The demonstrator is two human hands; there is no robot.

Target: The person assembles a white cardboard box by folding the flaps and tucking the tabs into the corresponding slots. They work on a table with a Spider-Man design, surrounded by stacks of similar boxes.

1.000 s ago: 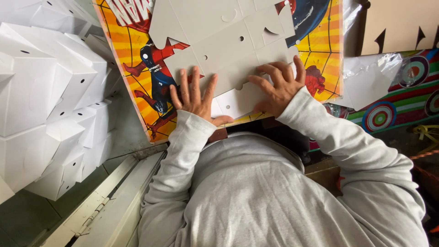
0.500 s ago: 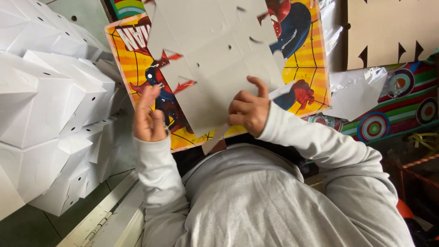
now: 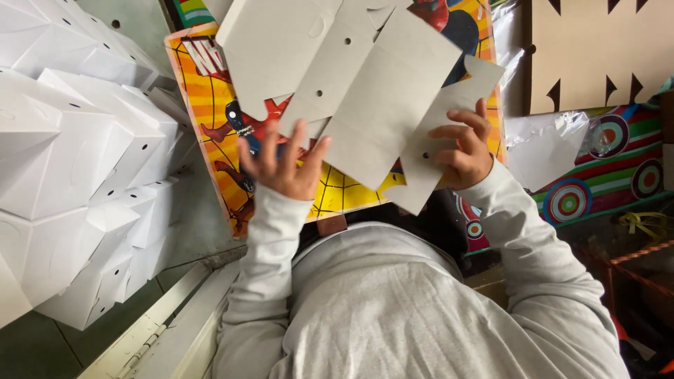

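My right hand (image 3: 460,151) grips one flap of the grey die-cut cardboard blank (image 3: 365,84). My left hand (image 3: 281,161) is released, fingers spread against its lower edge. Folded white boxes (image 3: 77,161) are stacked at left.

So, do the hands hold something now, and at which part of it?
The right hand grips the grey die-cut cardboard box blank at its lower right flap. The left hand, fingers spread, touches its lower left edge; a real grip there cannot be told.

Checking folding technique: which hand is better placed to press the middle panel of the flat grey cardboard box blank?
Probably the left. The left hand is open, fingers spread beside that panel of the flat grey cardboard box blank, while the right hand is curled around a side flap, steadying it.
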